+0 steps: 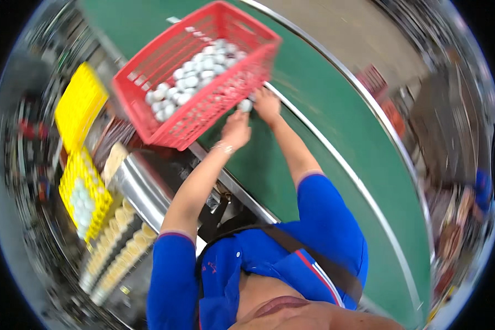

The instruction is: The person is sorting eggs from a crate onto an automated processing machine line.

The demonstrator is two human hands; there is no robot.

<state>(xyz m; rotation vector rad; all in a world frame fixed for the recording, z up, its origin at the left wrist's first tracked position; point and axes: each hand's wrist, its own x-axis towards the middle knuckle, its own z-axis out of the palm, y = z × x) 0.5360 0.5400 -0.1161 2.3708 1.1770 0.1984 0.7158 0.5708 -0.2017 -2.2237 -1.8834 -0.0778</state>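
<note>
Left of the red crate [173, 118], a lower yellow tray [105, 193] bears a cluster of pale eggs [81, 201], some of its cells bare, below an upper yellow tray [82, 107]; the crate, its long axis slanting from lower left to upper right, has many white eggs [190, 81] left inside, so the work looks far from finished; just outside the crate's near long side, the left hand [237, 131] has curled fingers touching a single egg [245, 105], grip unclear; that egg looks nearly round, its long axis too blurred to tell; beside it, near the crate's right corner, the right hand [267, 105] bends its fingers, their hold hidden.
</note>
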